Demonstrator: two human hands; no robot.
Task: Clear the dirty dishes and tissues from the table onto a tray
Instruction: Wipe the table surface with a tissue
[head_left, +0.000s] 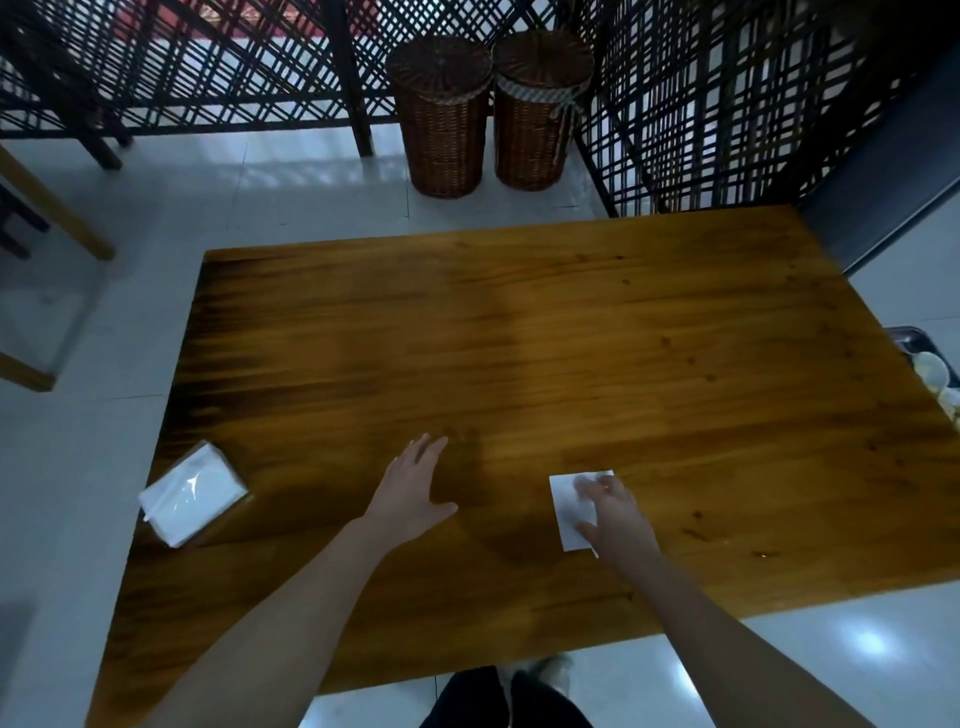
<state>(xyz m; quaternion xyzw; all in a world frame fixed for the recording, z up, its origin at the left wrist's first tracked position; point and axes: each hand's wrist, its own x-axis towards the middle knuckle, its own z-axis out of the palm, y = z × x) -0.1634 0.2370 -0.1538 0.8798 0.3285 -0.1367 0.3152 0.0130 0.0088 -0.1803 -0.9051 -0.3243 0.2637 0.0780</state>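
**Tissue under right hand, grip unresolved**

A flat white square paper tissue (563, 499) was seen lying on the brown wooden table (571, 338) near its front edge, partly covered by the right hand (615, 514). The fingertips were blurred, so pinch or flat press could not be told. The left hand (415, 488) was held spread, with nothing grasped. The tissue was judged near weightless, limp and easily slid, best pinched at a free corner. A dark tray (906, 338) with white dishes (930, 366) was noted at the right edge, well apart. A clear-wrapped white tissue pack (195, 493) was noted at the left edge.

Reaches forward with 2 bare forearms. Holds left hand (415, 488) flat, fingers straight, thumb splayed. Holds right hand (615, 512) palm down, fingers blurred.
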